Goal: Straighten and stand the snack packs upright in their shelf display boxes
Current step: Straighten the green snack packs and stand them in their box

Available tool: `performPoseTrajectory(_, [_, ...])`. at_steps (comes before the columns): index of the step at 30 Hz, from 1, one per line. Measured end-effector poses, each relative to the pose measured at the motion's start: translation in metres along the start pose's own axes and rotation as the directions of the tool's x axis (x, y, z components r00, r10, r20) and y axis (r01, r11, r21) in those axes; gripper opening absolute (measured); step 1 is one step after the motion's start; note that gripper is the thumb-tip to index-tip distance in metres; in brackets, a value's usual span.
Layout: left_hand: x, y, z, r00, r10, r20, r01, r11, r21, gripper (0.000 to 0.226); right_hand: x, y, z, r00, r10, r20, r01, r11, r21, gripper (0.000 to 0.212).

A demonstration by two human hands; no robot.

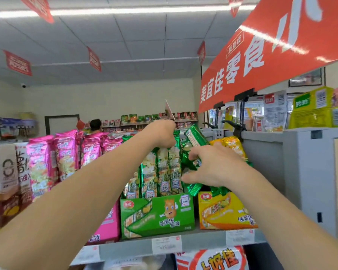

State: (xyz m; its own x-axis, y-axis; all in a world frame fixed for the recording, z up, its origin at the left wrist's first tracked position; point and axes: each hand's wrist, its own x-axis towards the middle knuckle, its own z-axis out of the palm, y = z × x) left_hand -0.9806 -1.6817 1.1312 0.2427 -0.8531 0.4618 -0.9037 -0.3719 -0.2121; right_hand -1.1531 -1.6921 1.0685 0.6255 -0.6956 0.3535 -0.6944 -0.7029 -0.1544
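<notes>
My left hand [162,134] grips upright green packs [164,172] in the green box [156,215]; my right hand [215,166] holds a left-leaning pack [195,138] above it, base hidden

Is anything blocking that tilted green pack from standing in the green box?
Yes, likely: other slumped green packs lie beneath the right hand at the green box's right end, under the tilted green pack. The left hand grips the upright packs.

The left hand [162,133] grips the tops of upright green foil snack packs [165,172] standing in a green cardboard display box [158,215]. At their 3 o'clock, the right hand [215,166] holds a tilted green foil pack [195,137].
</notes>
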Motion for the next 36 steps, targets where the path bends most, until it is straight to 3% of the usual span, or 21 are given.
performPoseTrajectory(2, [0.001,0.003,-0.005,1.0,-0.016,0.018,0.017,0.999,-0.049,0.013,0.001,0.003,-0.002,1.0,-0.003,0.013,0.003,1.0,-0.004,0.07])
performPoseTrajectory(6, [-0.002,0.0,-0.002,0.999,0.042,0.017,-0.042,0.998,-0.04,0.052,0.002,0.01,-0.005,0.999,-0.035,0.033,0.035,0.999,0.018,0.065])
performPoseTrajectory(10, [-0.009,-0.008,-0.001,0.981,0.183,-0.058,-0.184,0.983,-0.01,0.052,0.007,0.011,-0.008,0.998,-0.036,0.051,0.035,0.999,0.015,0.063])
performPoseTrajectory(14, [-0.023,-0.016,-0.001,0.982,0.187,-0.029,-0.184,0.911,-0.37,0.038,0.01,0.011,-0.009,0.997,-0.045,0.07,0.046,0.999,-0.006,0.06])
performPoseTrajectory(19, [-0.041,-0.018,-0.007,0.967,0.045,-0.25,-0.225,0.611,-0.759,0.024,0.01,0.013,-0.009,0.994,-0.055,0.099,0.051,0.998,0.042,0.057])
performPoseTrajectory(21, [-0.047,-0.016,-0.009,0.916,-0.078,-0.394,-0.314,0.473,-0.823,0.028,0.009,0.014,-0.01,0.993,-0.069,0.095,0.065,0.997,0.053,0.056])
performPoseTrajectory(23, [-0.053,-0.013,-0.015,0.821,-0.208,-0.532,-0.429,0.391,-0.814,0.03,0.009,0.014,-0.009,0.992,-0.084,0.095,0.079,0.995,0.055,0.055])
performPoseTrajectory(26, [-0.059,-0.012,-0.029,0.587,-0.321,-0.744,-0.586,0.466,-0.663,0.028,0.01,0.015,-0.009,0.991,-0.087,0.101,0.083,0.995,0.049,0.058])
performPoseTrajectory(29, [-0.064,-0.021,-0.042,0.39,-0.414,-0.823,-0.631,0.53,-0.566,0.027,0.008,0.015,-0.009,0.993,-0.086,0.077,0.081,0.994,0.071,0.063])
performPoseTrajectory(30, [-0.067,-0.024,-0.044,0.374,-0.454,-0.809,-0.64,0.504,-0.579,0.027,0.007,0.016,-0.009,0.994,-0.092,0.054,0.086,0.992,0.097,0.062])
performPoseTrajectory(33, [-0.078,-0.029,-0.041,0.442,-0.565,-0.697,-0.645,0.34,-0.684,0.027,0.002,0.016,-0.009,0.994,-0.1,-0.05,0.108,0.972,0.21,0.048])
performPoseTrajectory(36, [-0.09,-0.031,-0.035,0.478,-0.623,-0.62,-0.637,0.24,-0.732,0.028,-0.005,0.016,-0.009,0.961,-0.095,-0.261,0.171,0.944,0.283,0.036])
